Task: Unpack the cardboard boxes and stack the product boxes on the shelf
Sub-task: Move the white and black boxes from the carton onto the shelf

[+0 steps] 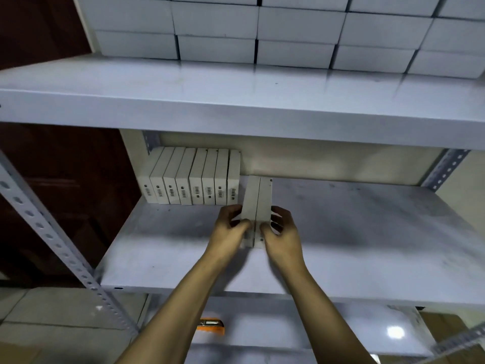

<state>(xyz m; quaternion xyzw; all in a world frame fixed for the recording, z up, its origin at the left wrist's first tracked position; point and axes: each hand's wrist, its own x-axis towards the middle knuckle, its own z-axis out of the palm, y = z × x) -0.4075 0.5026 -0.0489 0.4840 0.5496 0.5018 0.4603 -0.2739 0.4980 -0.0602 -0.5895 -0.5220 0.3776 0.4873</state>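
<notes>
both hands reach onto the middle shelf point(341, 232) of a grey metal rack and hold a pair of white product boxes point(257, 203) upright on edge, pressed side by side. the left hand point(228, 232) curls round the left box of the pair, the right hand point(282, 229) round the right one, thumbs on the near ends. the pair stands on the shelf board just right of a row of white product boxes point(191, 179) lined up on edge at the back left corner, barcodes facing out. the pair sits nearer the front edge than the row. the upper shelf point(236, 101) carries stacked white boxes point(262, 30) along its back. an orange utility knife point(210, 327) lies on the lower shelf point(315, 332) near its left edge.
</notes>
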